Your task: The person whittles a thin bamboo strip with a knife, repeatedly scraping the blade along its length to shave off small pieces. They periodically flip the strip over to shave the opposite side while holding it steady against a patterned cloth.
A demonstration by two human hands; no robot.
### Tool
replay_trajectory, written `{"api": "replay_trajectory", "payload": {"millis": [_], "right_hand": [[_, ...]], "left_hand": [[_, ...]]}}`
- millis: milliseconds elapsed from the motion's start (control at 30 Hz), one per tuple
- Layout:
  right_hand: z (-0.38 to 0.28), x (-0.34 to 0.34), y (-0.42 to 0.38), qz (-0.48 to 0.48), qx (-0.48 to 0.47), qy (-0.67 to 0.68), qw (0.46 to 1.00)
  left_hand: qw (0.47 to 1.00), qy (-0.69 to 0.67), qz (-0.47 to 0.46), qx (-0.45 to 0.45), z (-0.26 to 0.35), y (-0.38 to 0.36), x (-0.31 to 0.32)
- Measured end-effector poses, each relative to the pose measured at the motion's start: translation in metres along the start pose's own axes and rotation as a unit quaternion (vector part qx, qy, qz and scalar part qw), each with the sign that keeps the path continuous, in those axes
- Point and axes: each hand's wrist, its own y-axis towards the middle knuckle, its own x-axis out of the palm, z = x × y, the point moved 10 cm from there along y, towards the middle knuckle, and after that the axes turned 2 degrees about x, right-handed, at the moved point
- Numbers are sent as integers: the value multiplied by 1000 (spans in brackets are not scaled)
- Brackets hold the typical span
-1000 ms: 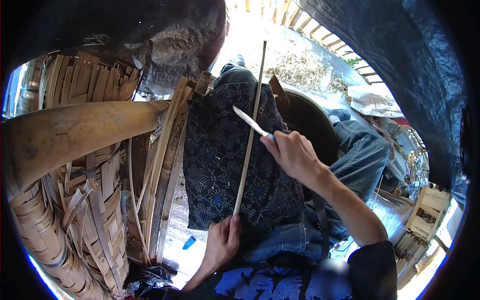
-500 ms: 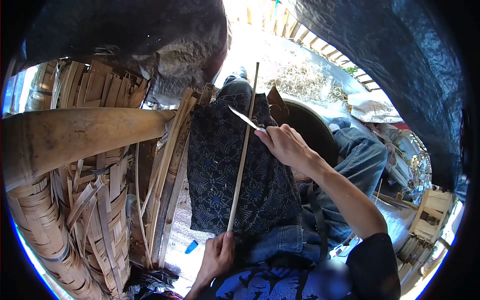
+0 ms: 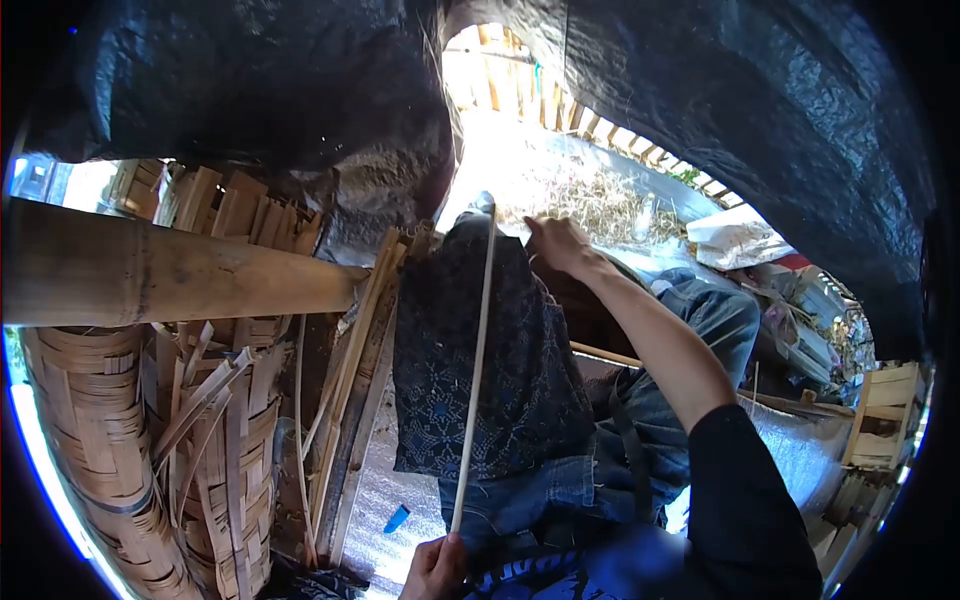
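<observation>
My left hand (image 3: 436,568), low in the view, is closed round the near end of a long, thin bamboo strip (image 3: 479,350). From there the strip runs up and away over a dark patterned cloth (image 3: 440,400) draped across my lap. My right hand (image 3: 556,245) is past the far edge of the cloth, to the right of the strip's far end and apart from it. Its fingers are curled. The knife it held a moment before is hard to make out now, its blade hidden or lost against the background.
A thick bamboo pole (image 3: 180,270) juts in from the left above woven bamboo baskets (image 3: 85,400). Split bamboo pieces (image 3: 350,370) lean left of the cloth. A small blue object (image 3: 397,518) lies on the ground. Dark plastic sheeting (image 3: 720,90) hangs overhead.
My right hand has moved forward, away from me, off the strip, and the knife blade no longer shows. My left hand has drawn lower with the strip. The camera view has shifted somewhat.
</observation>
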Motion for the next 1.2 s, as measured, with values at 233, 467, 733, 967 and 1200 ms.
{"api": "replay_trajectory", "payload": {"millis": [233,467,733,967,1200], "right_hand": [[39,-30,-70,109,124,261,951],[-105,-95,-158,109,-156,355,915],[-131,-80,-137,88,-218,180,955],[-142,-80,-156,42,-223,153,962],[-141,-79,-164,51,-140,163,975]], "left_hand": [[999,30,24,-39,-36,38,-15],[998,52,-4,-31,-23,57,-8],[996,73,41,6,-19,57,-15],[993,98,65,-12,-4,54,-8],[981,173,79,27,14,49,-7]]}}
